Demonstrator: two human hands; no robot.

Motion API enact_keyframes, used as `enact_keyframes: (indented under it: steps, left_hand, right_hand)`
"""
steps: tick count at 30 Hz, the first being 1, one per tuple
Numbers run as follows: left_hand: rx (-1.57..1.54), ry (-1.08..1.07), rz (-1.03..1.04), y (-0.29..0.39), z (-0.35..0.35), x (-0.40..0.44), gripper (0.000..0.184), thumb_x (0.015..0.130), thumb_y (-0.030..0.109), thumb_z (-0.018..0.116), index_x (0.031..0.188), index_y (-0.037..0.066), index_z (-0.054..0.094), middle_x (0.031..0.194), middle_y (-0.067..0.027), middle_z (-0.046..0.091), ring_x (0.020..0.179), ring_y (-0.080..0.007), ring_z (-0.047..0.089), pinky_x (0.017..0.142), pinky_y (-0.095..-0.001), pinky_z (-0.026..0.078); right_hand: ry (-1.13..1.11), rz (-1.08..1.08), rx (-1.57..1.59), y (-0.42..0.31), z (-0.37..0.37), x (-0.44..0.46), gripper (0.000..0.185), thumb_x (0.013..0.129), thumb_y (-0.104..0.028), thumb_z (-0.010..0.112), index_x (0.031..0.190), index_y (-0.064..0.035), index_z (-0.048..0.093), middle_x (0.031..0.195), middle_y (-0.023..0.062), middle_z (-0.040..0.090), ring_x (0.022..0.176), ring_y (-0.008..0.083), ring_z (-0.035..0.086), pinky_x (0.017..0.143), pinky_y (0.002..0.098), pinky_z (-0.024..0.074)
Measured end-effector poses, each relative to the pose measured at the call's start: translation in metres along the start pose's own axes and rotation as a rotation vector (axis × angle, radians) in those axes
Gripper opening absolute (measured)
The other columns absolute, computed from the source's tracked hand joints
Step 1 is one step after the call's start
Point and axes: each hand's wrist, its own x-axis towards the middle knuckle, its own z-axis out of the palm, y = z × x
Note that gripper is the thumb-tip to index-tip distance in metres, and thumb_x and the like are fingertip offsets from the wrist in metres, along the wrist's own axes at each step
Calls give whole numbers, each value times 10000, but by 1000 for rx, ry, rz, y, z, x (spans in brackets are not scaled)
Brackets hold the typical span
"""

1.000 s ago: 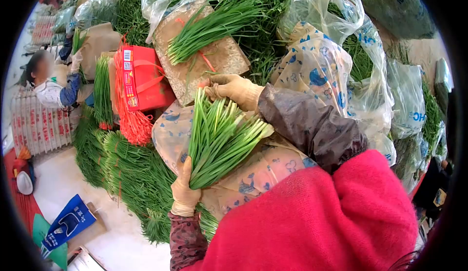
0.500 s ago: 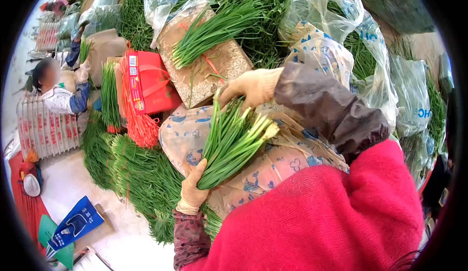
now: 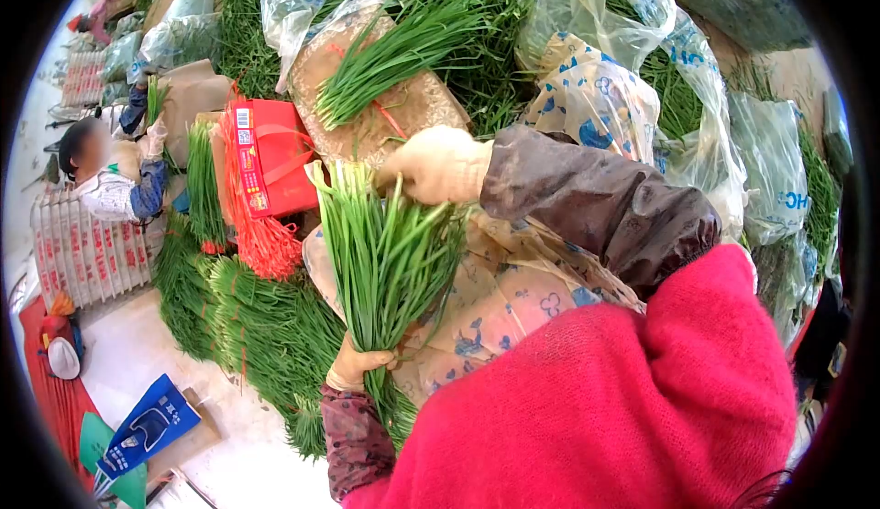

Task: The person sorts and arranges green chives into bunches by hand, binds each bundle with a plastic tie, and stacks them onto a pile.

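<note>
A fanned bunch of green stalks stands over my lap, pale ends up. My left hand, in a pale glove, is wrapped round its lower, leafy part. Near the pale ends, my gloved right hand is closed at the bunch's upper right; its fingertips are partly hidden, and what they pinch cannot be made out. Beyond it, another green bunch lies on a patterned brown board. Patterned plastic covers my lap beneath the bunch.
Left of the board are a red box and red ties. Tied green bundles lie at lower left. Loose greens and clear plastic bags are beyond and right. Another person works at far left.
The held bunch has swung more upright and leftward, its pale ends spreading. My right hand has gone from spread fingers to a closed shape beside them.
</note>
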Motion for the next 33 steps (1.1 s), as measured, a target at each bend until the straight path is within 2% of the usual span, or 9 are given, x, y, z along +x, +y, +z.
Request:
enact_keyframes:
  steps: [5, 10, 13, 17, 19, 22, 25, 30, 33]
  left_hand:
    - [-91, -41, 11, -4, 2, 1, 617, 682, 114, 774, 1216, -80, 532, 882, -139, 640, 586, -166, 543, 495, -296, 435]
    - [-55, -48, 33, -18, -10, 2, 701, 669, 218, 798, 1233, -94, 522, 870, -122, 641, 540, -152, 514, 481, -282, 419]
    - [-91, -35, 82, -17, -2, 6, 664, 692, 169, 742, 1254, -95, 505, 785, -93, 630, 507, -124, 493, 440, -246, 349]
    - [-158, -27, 103, -17, 3, 7, 676, 695, 159, 737, 1265, -103, 487, 772, -93, 623, 495, -121, 477, 431, -248, 336]
    - [-210, -29, 95, -24, -3, 6, 697, 663, 143, 773, 1262, -83, 499, 1078, -157, 634, 524, -151, 506, 465, -297, 401]
    - [-242, -66, 52, -33, -15, 2, 702, 663, 139, 770, 1271, -78, 493, 1069, -154, 634, 514, -146, 496, 460, -297, 388]
    - [-242, -16, 100, -34, -6, 3, 693, 669, 147, 768, 1266, -79, 498, 921, -124, 643, 505, -145, 487, 452, -287, 374]
    - [-250, -7, 111, -32, 3, 12, 697, 672, 150, 762, 1269, -93, 494, 811, -104, 627, 503, -146, 485, 456, -279, 370]
    - [-240, -12, 114, -29, 6, 16, 701, 669, 142, 757, 1270, -103, 492, 818, -107, 629, 508, -145, 486, 467, -281, 378]
  right_hand:
    - [291, 268, -134, 95, -5, 6, 261, 879, -270, 563, 1082, -144, 667, 942, 119, 689, 858, 312, 667, 739, 386, 538]
    - [-166, 627, -514, 95, -34, -19, 404, 806, -305, 691, 1154, -104, 649, 1063, 119, 676, 941, 279, 661, 805, 418, 529]
    - [-52, 107, -63, 76, -8, -24, 556, 740, -311, 723, 1223, -77, 580, 1176, 172, 602, 985, 323, 635, 867, 409, 509]
    - [-126, 173, -20, 22, 26, -14, 439, 777, -329, 652, 1138, -80, 631, 999, 225, 662, 900, 342, 654, 796, 417, 524]
    - [-106, 148, 15, 41, 46, -3, 348, 808, -263, 600, 1121, -117, 648, 957, 195, 675, 883, 341, 654, 792, 432, 523]
    - [41, 399, -5, 47, 28, -5, 297, 822, -209, 563, 1094, -178, 679, 973, 152, 686, 910, 326, 657, 820, 420, 520]
    - [451, 466, 332, 93, 14, -10, 318, 842, -352, 568, 984, -99, 699, 953, 166, 681, 912, 338, 654, 803, 414, 516]
    - [-180, 198, -150, 9, -13, -26, 548, 790, -544, 634, 1010, -42, 665, 1164, 189, 573, 990, 350, 604, 819, 428, 510]
    - [-59, 223, -267, -16, 26, -20, 694, 729, -491, 707, 1142, 46, 556, 1227, 275, 502, 1138, 373, 527, 871, 428, 505]
